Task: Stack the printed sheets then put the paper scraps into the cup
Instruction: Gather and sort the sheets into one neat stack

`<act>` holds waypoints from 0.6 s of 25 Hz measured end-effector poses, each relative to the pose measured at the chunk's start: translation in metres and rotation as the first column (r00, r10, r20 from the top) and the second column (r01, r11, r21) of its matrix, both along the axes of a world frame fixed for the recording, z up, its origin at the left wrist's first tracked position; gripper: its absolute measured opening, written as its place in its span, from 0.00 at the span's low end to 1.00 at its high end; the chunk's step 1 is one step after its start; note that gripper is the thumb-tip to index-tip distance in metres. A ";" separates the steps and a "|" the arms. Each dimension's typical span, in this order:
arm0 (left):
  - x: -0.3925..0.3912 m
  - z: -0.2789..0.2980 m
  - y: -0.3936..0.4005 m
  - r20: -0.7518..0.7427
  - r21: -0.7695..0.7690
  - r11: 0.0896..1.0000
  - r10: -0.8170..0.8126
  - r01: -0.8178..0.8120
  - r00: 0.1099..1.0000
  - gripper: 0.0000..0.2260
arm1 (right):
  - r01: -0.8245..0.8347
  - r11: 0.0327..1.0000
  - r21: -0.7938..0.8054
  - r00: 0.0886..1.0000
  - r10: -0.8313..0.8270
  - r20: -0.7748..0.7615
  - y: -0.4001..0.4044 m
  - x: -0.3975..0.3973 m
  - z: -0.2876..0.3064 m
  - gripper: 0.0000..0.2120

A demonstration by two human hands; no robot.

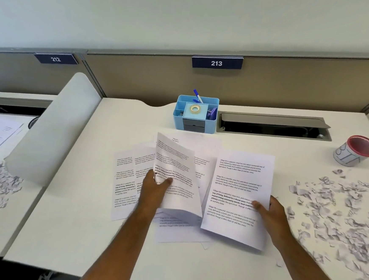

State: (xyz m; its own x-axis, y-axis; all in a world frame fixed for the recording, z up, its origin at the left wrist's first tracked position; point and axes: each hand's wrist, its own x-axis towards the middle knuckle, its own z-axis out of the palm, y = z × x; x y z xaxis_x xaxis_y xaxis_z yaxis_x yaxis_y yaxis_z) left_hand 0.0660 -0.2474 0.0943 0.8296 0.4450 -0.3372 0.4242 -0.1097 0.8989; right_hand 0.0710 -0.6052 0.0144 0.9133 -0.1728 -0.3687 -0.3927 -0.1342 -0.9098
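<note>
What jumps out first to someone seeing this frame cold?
The two hands mid-desk: the left hand holds a printed sheet lifted and curling, while the right hand grips another sheet beside it, with more sheets fanned beneath. Next, the wide scatter of paper scraps at the right, and the red-rimmed cup behind them, at the back right.

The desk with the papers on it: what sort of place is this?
Most likely an open-plan office or study hall: numbered blue partition signs reading 213 and 212, a light blue plastic desk organiser, and a grey cable hatch in the white desk.
</note>
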 end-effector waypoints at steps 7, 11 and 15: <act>-0.020 0.030 -0.028 0.196 -0.267 0.963 0.011 0.042 0.981 0.16 | -0.009 0.987 0.161 0.999 0.017 -0.051 0.017 -0.004 0.004 0.13; -0.029 0.022 -0.040 0.146 -0.255 0.963 -0.055 0.091 0.988 0.17 | 0.015 0.954 0.301 0.994 0.018 -0.106 0.030 -0.007 0.026 0.14; -0.040 0.003 -0.040 0.022 -0.079 0.984 -0.159 0.160 0.987 0.21 | -0.012 0.906 0.422 0.995 0.052 -0.083 0.036 -0.010 0.043 0.17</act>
State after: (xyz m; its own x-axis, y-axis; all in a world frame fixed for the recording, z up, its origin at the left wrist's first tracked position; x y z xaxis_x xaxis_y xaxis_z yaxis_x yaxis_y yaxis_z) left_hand 0.0255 -0.2871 0.0973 0.8933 0.2788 -0.3525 0.3926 -0.1023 0.9140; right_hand 0.0608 -0.5693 0.0576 0.8750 0.0457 -0.4819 -0.4779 0.2394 -0.8451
